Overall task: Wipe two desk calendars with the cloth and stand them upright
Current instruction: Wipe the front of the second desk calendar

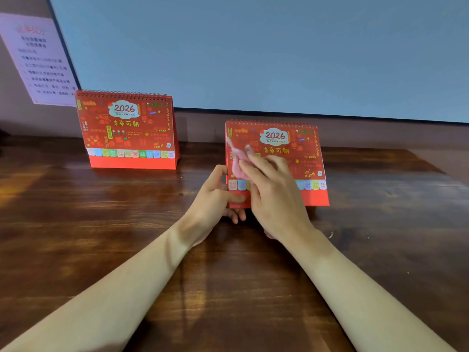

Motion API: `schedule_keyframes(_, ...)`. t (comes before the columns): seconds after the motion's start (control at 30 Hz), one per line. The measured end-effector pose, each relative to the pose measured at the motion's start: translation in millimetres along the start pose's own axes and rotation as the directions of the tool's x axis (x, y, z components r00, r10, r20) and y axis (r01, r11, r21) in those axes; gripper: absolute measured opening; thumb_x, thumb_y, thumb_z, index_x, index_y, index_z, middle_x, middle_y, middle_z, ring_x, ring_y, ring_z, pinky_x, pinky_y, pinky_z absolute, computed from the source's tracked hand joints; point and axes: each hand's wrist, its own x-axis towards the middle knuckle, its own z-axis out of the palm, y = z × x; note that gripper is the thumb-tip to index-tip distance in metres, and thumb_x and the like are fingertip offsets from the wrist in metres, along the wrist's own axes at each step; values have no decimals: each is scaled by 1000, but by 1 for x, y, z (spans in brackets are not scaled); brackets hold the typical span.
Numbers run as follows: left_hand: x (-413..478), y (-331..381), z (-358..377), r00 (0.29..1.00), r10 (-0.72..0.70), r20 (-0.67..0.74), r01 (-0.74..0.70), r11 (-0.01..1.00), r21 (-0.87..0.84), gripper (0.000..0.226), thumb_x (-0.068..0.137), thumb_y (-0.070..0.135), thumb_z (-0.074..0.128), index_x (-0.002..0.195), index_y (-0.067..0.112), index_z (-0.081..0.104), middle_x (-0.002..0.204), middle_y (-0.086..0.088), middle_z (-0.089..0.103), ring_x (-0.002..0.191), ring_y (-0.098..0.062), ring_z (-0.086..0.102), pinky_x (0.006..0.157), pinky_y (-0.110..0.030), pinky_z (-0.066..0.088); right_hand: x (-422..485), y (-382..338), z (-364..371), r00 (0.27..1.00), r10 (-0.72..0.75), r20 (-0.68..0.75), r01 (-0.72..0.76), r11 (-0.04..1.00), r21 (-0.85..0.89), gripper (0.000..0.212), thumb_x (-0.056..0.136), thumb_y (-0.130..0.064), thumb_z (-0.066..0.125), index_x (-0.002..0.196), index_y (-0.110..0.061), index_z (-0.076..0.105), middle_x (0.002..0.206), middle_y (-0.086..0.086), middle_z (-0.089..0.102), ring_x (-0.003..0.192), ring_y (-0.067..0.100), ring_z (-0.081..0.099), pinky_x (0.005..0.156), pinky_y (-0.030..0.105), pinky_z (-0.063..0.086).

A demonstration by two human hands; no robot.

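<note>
- The centre calendar (299,158) stands tent-wise just right of the middle of the frame. The pink cloth (237,165) is bunched against the left part of its red face.
- My right grip (274,194) lies over the cloth and, as far as the blur lets me judge, is clamped on it, fingers pressing it to the cover.
- My left grip (215,199) is clamped on the calendar's lower left corner, thumb across the front of the base and fingers curled beneath.
- The upper-left calendar (127,130) stands upright on its own, well apart from both hands.
- Risk, as I judge it: I am pushing on a sloped card face, so too much pressure could fold the stand flat or slide it back toward the wall.
- The hold is at one corner only. A hard sideways stroke toward the right of the frame could swing the free end round.
- The cloth could catch on the spiral binding along the top or on the coloured tabs along the lower edge, and bend them.
- The surface (101,237) is dark, glossy wood grain with soft reflections. A few pale specks lie at its right side.
- Behind it runs a brown wall strip, and above that a large blue-grey panel (253,47) with a dark edge.
- A printed paper notice (38,59) hangs at the upper left, its text too blurred to read.
</note>
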Motion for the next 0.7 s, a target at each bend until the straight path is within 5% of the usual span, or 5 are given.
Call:
schedule_keyframes(0.1, 0, 1, 0, 1000, 5, -5, -5, 1000, -1, 41, 92, -14, 57, 127, 6, 47, 80, -16, 68, 57, -31, 62, 50, -33, 49, 1, -1, 1, 998, -68, 15, 68, 998, 4, 50, 98, -2, 58, 147, -13, 58, 158, 0, 50, 126, 26, 49, 102, 40, 51)
schedule_keyframes(0.27, 0, -1, -2, 1000, -8, 30, 8, 1000, -6, 42, 92, -15, 59, 125, 6, 45, 82, -17, 70, 54, -30, 62, 48, -31, 49, 14, 11, 0, 994, 98, -46, -102, 990, -98, 53, 95, 3, 60, 147, -6, 56, 158, 8, 49, 141, 31, 45, 113, 47, 46)
schedule_keyframes(0.5, -1, 0, -1, 997, -3, 82, 3, 1000, 1, 41, 94, -14, 60, 123, 10, 44, 86, -13, 72, 55, -28, 63, 49, -32, 50, 48, 21, -1, 969, 244, -28, -245, 964, -102, 68, 101, -1, 51, 164, -9, 24, 170, 13, 25, 159, 34, 17, 130, 44, 18)
schedule_keyframes(0.7, 0, -1, -1, 1000, -6, 21, 6, 1000, 0, 43, 92, -15, 60, 127, 3, 43, 82, -17, 69, 54, -30, 62, 48, -32, 49, 14, 3, 0, 997, 59, 45, -59, 998, -2, 61, 102, 0, 52, 160, -12, 38, 168, 6, 34, 156, 23, 28, 127, 40, 28)
